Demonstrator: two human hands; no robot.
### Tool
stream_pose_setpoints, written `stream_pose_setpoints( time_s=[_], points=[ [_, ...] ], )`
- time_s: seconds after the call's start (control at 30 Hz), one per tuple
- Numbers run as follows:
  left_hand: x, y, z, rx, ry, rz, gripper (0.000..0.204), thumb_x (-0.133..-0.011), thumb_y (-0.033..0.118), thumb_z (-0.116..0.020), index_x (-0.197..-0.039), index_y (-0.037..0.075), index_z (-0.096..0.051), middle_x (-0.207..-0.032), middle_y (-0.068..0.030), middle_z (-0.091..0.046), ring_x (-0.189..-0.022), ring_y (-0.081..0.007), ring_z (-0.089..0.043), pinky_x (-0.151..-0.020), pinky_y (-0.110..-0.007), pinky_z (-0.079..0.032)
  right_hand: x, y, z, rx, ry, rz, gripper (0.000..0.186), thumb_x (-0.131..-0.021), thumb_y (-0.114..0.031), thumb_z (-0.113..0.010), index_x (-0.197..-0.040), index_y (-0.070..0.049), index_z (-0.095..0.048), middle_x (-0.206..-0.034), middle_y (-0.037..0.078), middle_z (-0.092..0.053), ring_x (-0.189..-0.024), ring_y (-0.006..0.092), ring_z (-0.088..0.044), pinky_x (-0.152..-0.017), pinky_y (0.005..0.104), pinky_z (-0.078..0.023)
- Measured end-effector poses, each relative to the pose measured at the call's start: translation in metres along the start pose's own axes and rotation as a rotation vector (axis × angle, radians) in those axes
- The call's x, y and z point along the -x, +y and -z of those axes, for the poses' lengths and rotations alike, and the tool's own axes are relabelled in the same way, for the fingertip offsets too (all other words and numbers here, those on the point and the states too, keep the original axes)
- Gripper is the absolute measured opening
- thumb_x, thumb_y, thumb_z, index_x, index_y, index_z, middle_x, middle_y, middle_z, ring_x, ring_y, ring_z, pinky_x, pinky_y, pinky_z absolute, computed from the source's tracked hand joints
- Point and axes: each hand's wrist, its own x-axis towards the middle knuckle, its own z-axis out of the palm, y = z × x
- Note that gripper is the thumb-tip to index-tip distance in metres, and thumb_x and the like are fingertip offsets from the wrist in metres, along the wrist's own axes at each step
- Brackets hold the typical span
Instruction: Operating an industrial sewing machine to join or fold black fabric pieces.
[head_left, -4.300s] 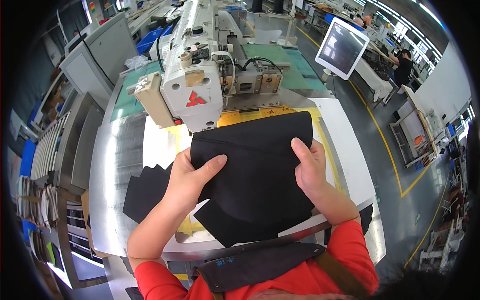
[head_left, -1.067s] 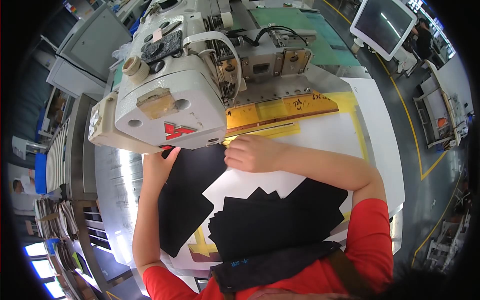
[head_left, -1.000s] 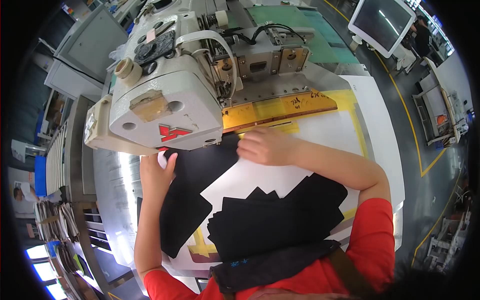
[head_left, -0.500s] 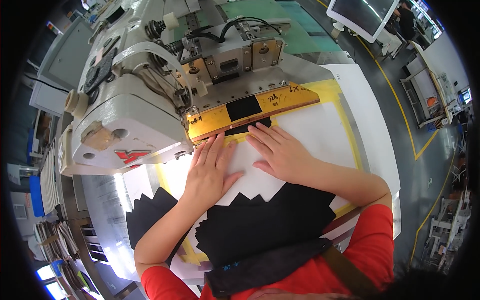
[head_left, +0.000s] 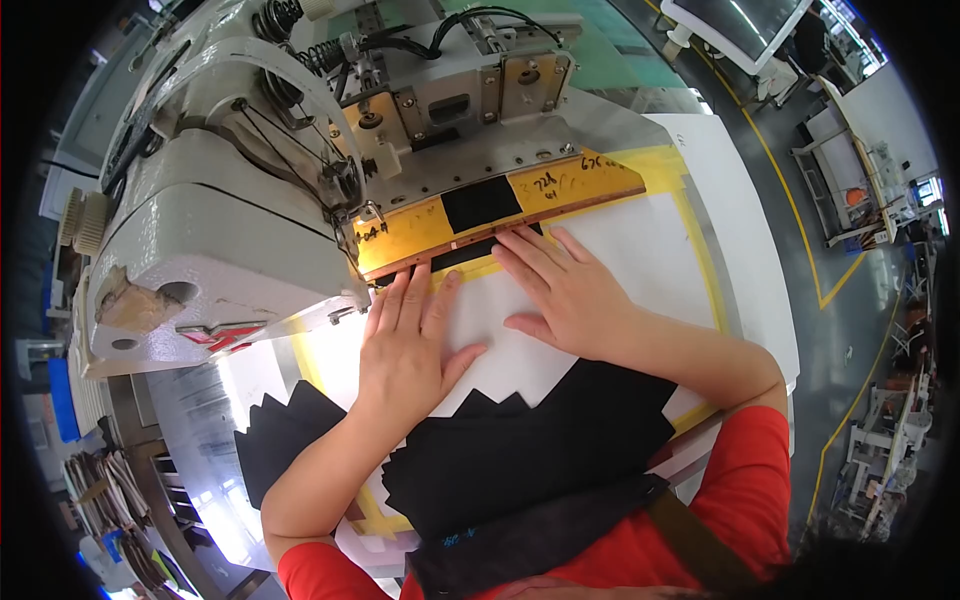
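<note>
Both hands lie flat, fingers spread, on a white template board (head_left: pixel 640 270) edged with yellow tape. My left hand (head_left: pixel 405 350) has its fingertips at the edge of a yellow clamp plate (head_left: pixel 560 190) beside the white sewing machine head (head_left: pixel 210 240). My right hand (head_left: pixel 565 300) rests farther right along that edge. Black fabric (head_left: pixel 477 203) shows through the plate's opening, and a dark strip (head_left: pixel 465 254) lies just below it by my fingertips. A fanned stack of black pieces (head_left: pixel 520 450) lies below my hands, with more black pieces (head_left: pixel 275 440) left of my left forearm.
A metal table (head_left: pixel 190 450) extends at left, with stacked papers (head_left: pixel 90 490) beyond it. A monitor (head_left: pixel 735 28) stands back right; behind it a seated person is partly visible. Right of the table are a grey floor with yellow lines (head_left: pixel 830 290) and a trolley (head_left: pixel 840 160).
The black piece I held up has gone down under the clamp plate, showing in its opening. My hands moved from gripping it to lying flat. My view has shifted closer to the machine.
</note>
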Motion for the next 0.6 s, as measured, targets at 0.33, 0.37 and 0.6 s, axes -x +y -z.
stream_pose_setpoints(
  time_s=[0.33,0.37,0.6],
  points=[
    [0.006,-0.002,0.005,0.022,-0.032,-0.009,0.072,-0.081,0.046,-0.069,-0.136,0.004,-0.05,-0.144,-0.0225,-0.043,-0.128,-0.0399,-0.046,-0.104,-0.05,-0.038,0.009,-0.003,0.003,-0.017,-0.046,-0.009,0.072,-0.089,-0.043,-0.061,-0.139,0.004,-0.041,-0.149,0.02,-0.036,-0.139,0.0331,-0.034,-0.112,0.0502,-0.026],
    [0.006,-0.003,0.004,0.026,-0.027,-0.009,0.071,-0.081,0.045,-0.069,-0.136,0.005,-0.05,-0.144,-0.0217,-0.044,-0.128,-0.0393,-0.046,-0.104,-0.05,-0.037,0.009,-0.002,0.002,-0.039,-0.029,-0.003,0.071,-0.089,-0.043,-0.061,-0.139,0.004,-0.042,-0.149,0.02,-0.036,-0.14,0.0332,-0.034,-0.112,0.0504,-0.026],
    [0.01,0.001,0.006,-0.054,0.001,0.007,0.07,-0.08,0.046,-0.07,-0.135,0.006,-0.052,-0.142,-0.02,-0.046,-0.127,-0.0376,-0.047,-0.103,-0.049,-0.038,0.01,-0.004,0.004,-0.006,0.019,-0.055,0.068,-0.088,-0.043,-0.062,-0.134,0.005,-0.046,-0.149,0.02,-0.036,-0.139,0.0351,-0.034,-0.112,0.0524,-0.026]
  ],
)
